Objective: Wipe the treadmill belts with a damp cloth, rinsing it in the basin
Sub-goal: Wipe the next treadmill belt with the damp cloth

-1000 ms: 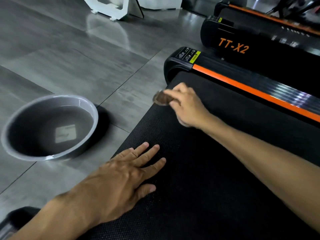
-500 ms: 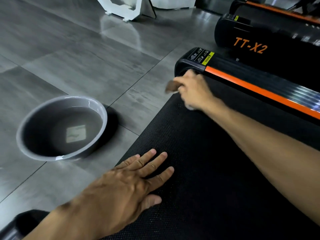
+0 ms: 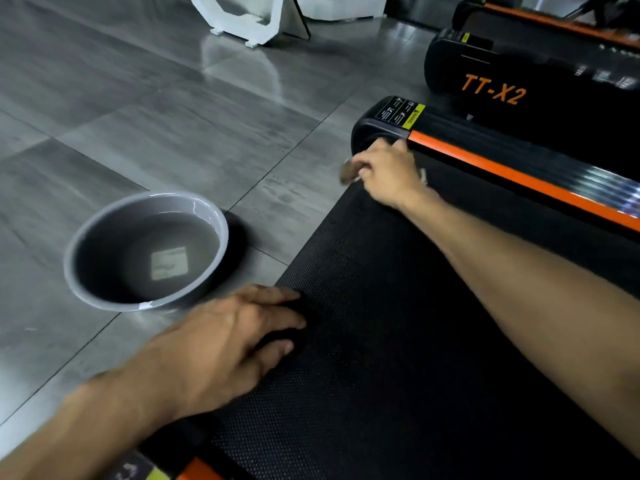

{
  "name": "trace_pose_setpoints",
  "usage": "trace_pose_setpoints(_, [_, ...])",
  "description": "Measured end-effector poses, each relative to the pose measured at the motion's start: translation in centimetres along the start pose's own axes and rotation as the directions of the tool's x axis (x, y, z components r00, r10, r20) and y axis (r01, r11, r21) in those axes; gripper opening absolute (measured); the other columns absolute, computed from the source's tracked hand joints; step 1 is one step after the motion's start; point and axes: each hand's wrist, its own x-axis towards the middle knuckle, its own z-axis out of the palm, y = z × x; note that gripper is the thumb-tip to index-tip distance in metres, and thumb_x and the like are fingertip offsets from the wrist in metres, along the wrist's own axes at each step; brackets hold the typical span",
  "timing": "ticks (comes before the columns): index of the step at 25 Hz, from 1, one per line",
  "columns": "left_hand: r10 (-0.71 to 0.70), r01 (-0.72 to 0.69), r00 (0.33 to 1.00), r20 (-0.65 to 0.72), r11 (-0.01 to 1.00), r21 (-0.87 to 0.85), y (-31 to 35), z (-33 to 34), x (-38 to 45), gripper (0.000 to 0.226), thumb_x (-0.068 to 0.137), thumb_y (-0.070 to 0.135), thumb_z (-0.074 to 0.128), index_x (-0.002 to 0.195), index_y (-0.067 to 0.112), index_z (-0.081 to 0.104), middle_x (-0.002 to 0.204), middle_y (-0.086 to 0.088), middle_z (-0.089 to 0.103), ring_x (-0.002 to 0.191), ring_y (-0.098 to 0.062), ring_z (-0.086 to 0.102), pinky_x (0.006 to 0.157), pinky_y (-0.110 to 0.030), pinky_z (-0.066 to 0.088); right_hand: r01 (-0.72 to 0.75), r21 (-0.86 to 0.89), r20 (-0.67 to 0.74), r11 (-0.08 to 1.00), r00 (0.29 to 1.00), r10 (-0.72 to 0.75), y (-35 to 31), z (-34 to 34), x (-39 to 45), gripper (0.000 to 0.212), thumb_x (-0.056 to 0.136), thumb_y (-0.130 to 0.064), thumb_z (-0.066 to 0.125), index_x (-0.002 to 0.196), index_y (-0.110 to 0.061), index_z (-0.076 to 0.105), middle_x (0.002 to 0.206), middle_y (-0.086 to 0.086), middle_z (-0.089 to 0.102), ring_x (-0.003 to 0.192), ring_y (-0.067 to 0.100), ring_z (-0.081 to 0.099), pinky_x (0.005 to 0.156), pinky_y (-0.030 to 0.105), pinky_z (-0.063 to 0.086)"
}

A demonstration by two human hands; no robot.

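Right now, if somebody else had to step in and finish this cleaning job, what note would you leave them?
Right hand: grips the brown cloth at the far end of the black belt, beside the orange side rail.
Left hand: flat on the belt's near left edge, fingers straight, holding nothing.
Basin: grey, on the floor left of the treadmill, with water in it.
Done: cannot tell how much belt is already wiped.
Left: finish this belt, rinse the cloth in the basin, then wipe the second treadmill behind.

Floor [image 3: 145,109]: large grey tiles, glossy, thin dark joints. White frame stand [image 3: 249,19] at far edge, its pale reflection on tiles below.
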Motion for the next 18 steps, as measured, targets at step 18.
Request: trace_pose_setpoints(18, [-0.378, 0.358, 0.918, -0.124, 0.920, -0.158, -4.4, -7.1, -2.5, 0.049, 0.072, 0.067, 0.048, 0.107, 0.040, 0.068, 0.119, 0.005, 0.067, 0.096, -0.014, 0.067, 0.089, -0.042, 0.053, 0.529, 0.541, 0.172, 0.654, 0.692, -0.701, -15.5, 0.8, -18.9, 0.032, 0.085, -0.011, 0.054, 0.105, -0.031, 0.070, 0.108, -0.015, 0.067, 0.099, 0.013, 0.047, 0.095, 0.032, 0.027])
